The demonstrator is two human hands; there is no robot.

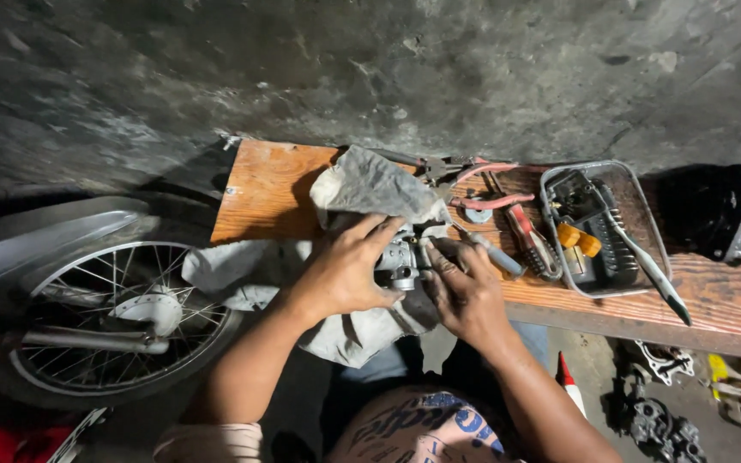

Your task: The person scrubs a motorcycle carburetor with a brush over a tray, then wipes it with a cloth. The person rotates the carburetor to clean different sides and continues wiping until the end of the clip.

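Both hands meet at the near edge of the wooden counter (268,184): the left hand (345,270) has its grip closed around a small grey metal engine part (398,261), and the right hand (466,296) pinches the same part from the right. A grey rag (370,184) lies under and behind them. Red-handled pliers (482,184) and a metal tray (645,227) of tools sit further right, and a spoked wheel (113,317) stands on the left.

1. Your bench (268,193) is a bare orange-brown wooden plank set against a rough grey wall.
2. A grey rag (370,184) is draped over its middle.
3. Red-handled pliers (482,184) lie just right of the rag.
4. Further right sits a metal tray (649,227) of parts.
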